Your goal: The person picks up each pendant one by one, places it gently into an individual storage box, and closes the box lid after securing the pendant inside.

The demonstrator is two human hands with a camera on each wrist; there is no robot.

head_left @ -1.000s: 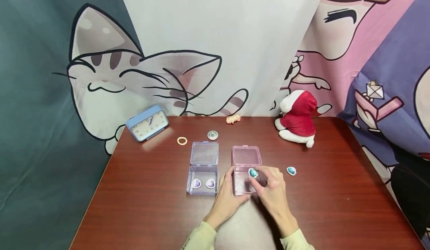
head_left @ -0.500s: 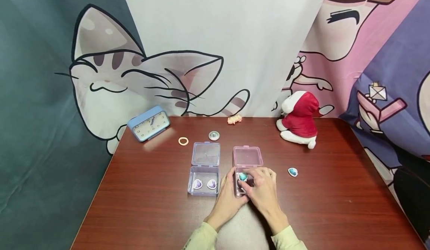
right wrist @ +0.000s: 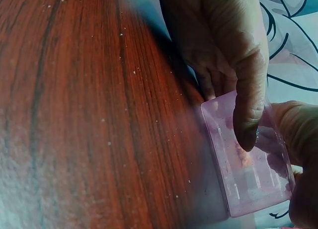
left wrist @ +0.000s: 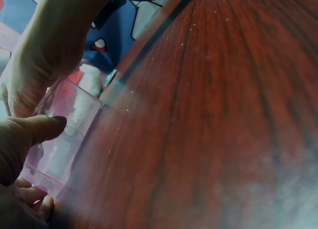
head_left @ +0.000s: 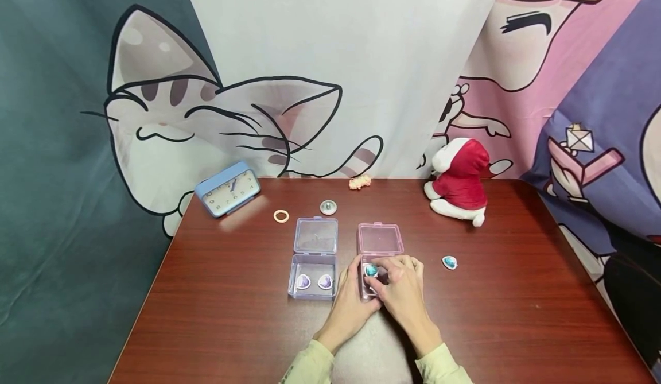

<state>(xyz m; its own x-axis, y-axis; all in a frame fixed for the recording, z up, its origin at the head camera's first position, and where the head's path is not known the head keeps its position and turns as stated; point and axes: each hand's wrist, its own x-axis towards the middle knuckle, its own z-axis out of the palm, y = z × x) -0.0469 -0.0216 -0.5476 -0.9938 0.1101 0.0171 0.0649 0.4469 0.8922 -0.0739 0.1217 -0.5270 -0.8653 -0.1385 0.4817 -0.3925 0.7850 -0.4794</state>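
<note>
apparently, gem (head_left: 371, 270) within pink box walls (right wrist: 258, 199)

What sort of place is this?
Probably an indoor tabletop made up for small handwork: a brown table, cartoon-printed cloth hung behind it, and a clock at the back left.

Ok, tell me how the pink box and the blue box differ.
The left hand grips the pink box; neither hand grips the blue box.

Two purple hearts lie in the blue box; at the pink box, the right hand pinches a teal heart, in or just above it.

The pink box's base is partly hidden; the blue box's shows nearly whole.

Both are see-through, lids open.
</note>
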